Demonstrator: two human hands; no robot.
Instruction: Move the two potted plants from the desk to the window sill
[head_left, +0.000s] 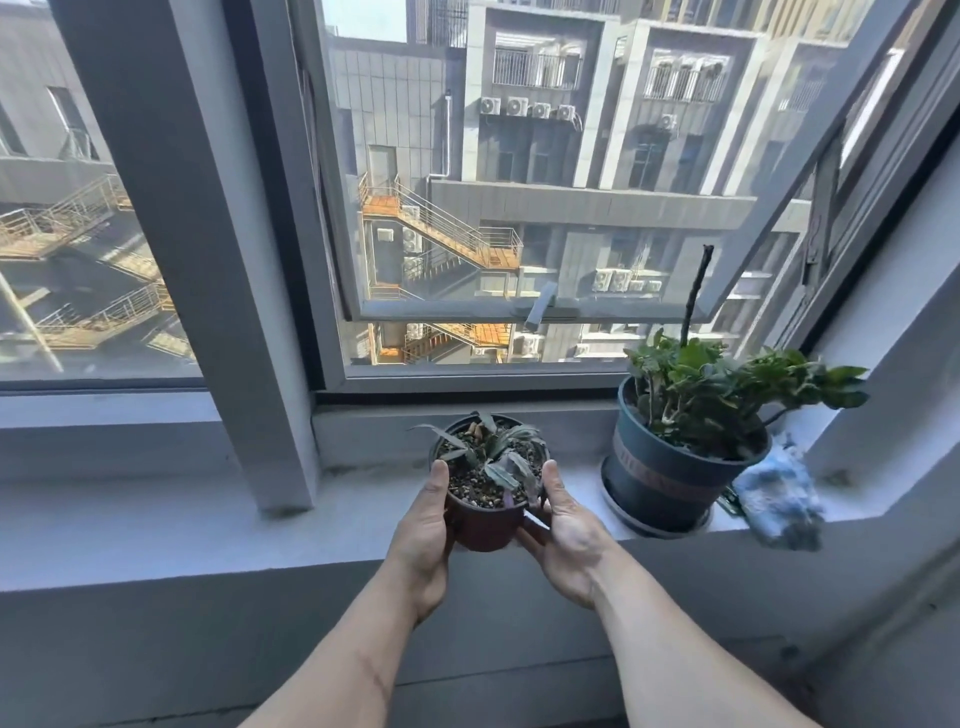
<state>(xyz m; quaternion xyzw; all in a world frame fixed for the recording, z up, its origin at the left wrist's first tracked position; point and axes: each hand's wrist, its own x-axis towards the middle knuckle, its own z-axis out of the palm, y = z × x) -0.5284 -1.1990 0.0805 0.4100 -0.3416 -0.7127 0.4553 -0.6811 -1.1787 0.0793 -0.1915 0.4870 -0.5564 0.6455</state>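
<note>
A small brown pot (485, 527) with gravel and a grey-green succulent is held over the front edge of the grey window sill (156, 525). My left hand (423, 540) grips its left side and my right hand (563, 540) grips its right side, thumbs on the rim. Whether the pot's base touches the sill is hidden by my hands. A larger dark blue pot (660, 483) with a leafy green plant and a dark stick stands on a saucer on the sill, to the right of the small pot and apart from it.
A blue and white cloth (779, 499) lies on the sill at the far right, beside the big pot. A thick grey window post (249, 364) stands on the sill to the left. The window sash (545, 312) above is tilted open outward.
</note>
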